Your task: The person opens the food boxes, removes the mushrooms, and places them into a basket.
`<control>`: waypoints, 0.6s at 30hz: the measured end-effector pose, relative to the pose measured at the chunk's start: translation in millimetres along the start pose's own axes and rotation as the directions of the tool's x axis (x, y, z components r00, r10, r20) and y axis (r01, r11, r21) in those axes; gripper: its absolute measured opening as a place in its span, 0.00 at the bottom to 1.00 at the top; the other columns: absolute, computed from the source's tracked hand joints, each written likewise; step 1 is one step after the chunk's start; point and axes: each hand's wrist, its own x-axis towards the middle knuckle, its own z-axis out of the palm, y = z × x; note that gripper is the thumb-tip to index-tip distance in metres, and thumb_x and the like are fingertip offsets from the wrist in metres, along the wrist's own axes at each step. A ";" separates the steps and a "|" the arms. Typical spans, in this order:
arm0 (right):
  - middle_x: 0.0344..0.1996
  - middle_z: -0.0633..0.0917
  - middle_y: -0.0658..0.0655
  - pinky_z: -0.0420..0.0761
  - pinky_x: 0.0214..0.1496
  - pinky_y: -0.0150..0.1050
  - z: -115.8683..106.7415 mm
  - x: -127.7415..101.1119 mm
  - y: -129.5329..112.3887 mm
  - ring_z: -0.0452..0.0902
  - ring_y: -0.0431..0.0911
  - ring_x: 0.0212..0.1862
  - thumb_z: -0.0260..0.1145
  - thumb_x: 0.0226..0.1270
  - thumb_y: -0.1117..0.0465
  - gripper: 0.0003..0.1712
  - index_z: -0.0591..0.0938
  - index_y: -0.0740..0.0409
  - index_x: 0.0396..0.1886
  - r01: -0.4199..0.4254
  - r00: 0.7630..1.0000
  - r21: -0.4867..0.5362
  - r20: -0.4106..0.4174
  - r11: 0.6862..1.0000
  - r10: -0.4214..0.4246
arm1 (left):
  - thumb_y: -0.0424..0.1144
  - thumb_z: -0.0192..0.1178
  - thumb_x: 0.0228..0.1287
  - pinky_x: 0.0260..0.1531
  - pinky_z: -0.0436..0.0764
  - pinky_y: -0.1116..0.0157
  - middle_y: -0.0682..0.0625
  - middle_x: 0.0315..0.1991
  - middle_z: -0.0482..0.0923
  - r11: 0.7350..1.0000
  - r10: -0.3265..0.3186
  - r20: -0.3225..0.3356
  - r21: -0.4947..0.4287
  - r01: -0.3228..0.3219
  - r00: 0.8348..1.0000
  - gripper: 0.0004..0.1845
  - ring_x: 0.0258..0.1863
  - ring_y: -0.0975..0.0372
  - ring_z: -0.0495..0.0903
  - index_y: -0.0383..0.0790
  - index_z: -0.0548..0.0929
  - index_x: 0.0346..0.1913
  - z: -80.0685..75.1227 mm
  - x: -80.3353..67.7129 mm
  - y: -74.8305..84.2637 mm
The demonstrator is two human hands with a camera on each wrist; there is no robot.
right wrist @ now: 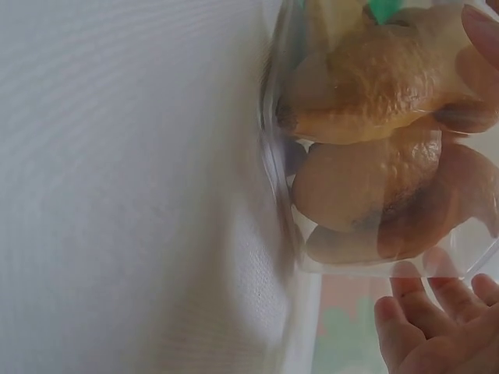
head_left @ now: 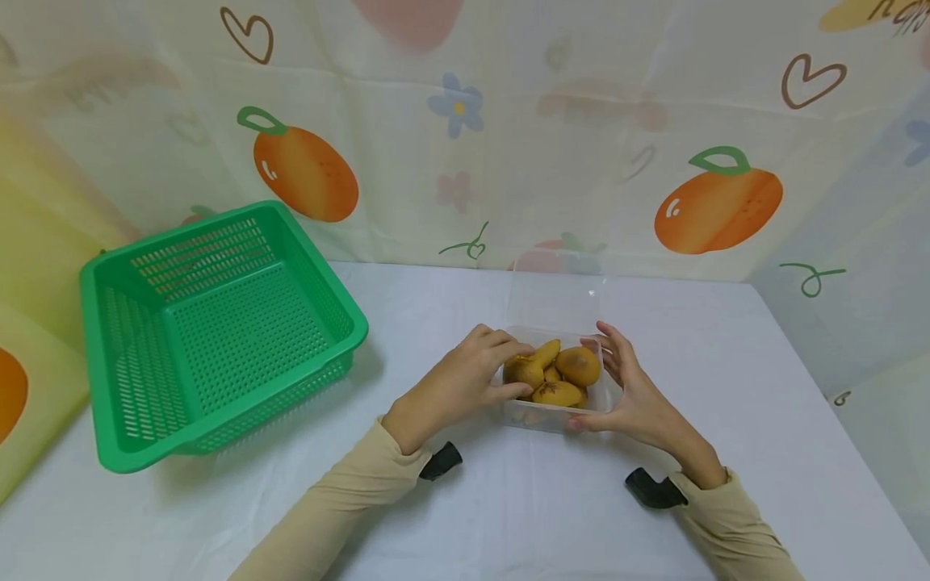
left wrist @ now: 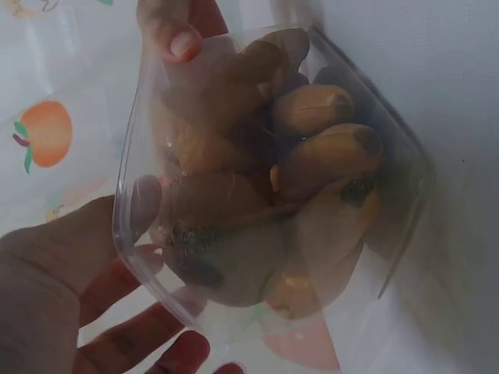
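A clear plastic box [head_left: 541, 415] with its lid [head_left: 555, 298] raised at the back stands on the table and holds several yellow-brown fruits [head_left: 558, 394], mango-like in shape, some with dark spots. My left hand [head_left: 472, 369] reaches over the box's left side, thumb and fingers spread around the nearest fruit [head_left: 525, 373]. Whether they press on it is hard to tell. My right hand [head_left: 632, 395] holds the box from the right, thumb at the front wall and fingers by the right rim. In the right wrist view its fingertips [right wrist: 409, 292] touch the clear wall.
A large green plastic basket [head_left: 247, 319] with slotted walls stands on the left of the white-covered table [head_left: 545, 500]. A cloth backdrop [head_left: 508, 194] printed with oranges and hearts hangs behind. Black wrist cameras [head_left: 441, 461] show at both sleeves.
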 end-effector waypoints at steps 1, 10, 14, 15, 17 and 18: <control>0.73 0.62 0.66 0.52 0.74 0.66 0.1 0.0 -0.2 0.52 0.63 0.76 0.83 0.44 0.64 0.74 0.40 0.44 0.80 -0.001 1.000 -0.002 0.001 1.000 0.001 | 0.49 0.68 0.62 0.54 0.79 0.62 0.50 0.55 0.82 1.000 -0.022 0.018 0.011 0.022 1.000 0.25 0.52 0.57 0.75 0.43 0.81 0.60 0.0 0.2 1.4; 0.73 0.61 0.66 0.50 0.74 0.67 0.5 -0.2 -2.1 0.51 0.64 0.76 0.83 0.44 0.63 0.74 0.39 0.50 0.79 -0.020 1.000 0.003 0.004 1.000 0.020 | 0.52 0.67 0.63 0.50 0.78 0.59 0.52 0.54 0.83 0.992 -0.122 0.044 0.026 0.121 0.992 0.25 0.47 0.57 0.79 0.44 0.82 0.59 7.2 2.9 5.4; 0.73 0.61 0.66 0.50 0.74 0.63 0.6 0.0 -2.4 0.50 0.63 0.77 0.83 0.44 0.64 0.71 0.40 0.60 0.76 -0.034 0.999 0.011 0.004 0.999 0.034 | 0.53 0.65 0.65 0.54 0.76 0.57 0.53 0.53 0.85 0.989 -0.094 0.001 0.114 0.093 0.996 0.22 0.49 0.57 0.79 0.45 0.84 0.57 10.0 2.8 6.3; 0.73 0.61 0.66 0.50 0.75 0.61 0.7 -0.1 -2.5 0.49 0.63 0.77 0.83 0.44 0.64 0.70 0.41 0.62 0.75 -0.040 0.999 0.010 0.006 0.999 0.039 | 0.53 0.64 0.66 0.55 0.75 0.57 0.53 0.52 0.85 0.987 -0.081 -0.017 0.137 0.082 0.997 0.21 0.49 0.57 0.79 0.46 0.84 0.56 10.7 2.5 6.2; 0.73 0.61 0.66 0.50 0.74 0.60 1.2 -0.2 -3.1 0.49 0.62 0.77 0.83 0.44 0.64 0.69 0.42 0.64 0.74 -0.052 0.999 0.011 0.011 0.999 0.052 | 0.52 0.64 0.66 0.59 0.72 0.55 0.54 0.51 0.86 0.983 -0.056 -0.062 0.169 0.066 0.997 0.20 0.51 0.57 0.78 0.46 0.85 0.55 12.0 1.7 5.9; 0.73 0.61 0.66 0.50 0.75 0.59 1.5 -0.2 -3.4 0.49 0.62 0.77 0.83 0.45 0.64 0.68 0.42 0.64 0.73 -0.057 0.998 0.012 0.013 0.998 0.057 | 0.51 0.64 0.66 0.60 0.71 0.55 0.54 0.51 0.86 0.983 -0.047 -0.087 0.172 0.061 0.995 0.19 0.51 0.57 0.79 0.46 0.86 0.54 12.3 1.4 5.7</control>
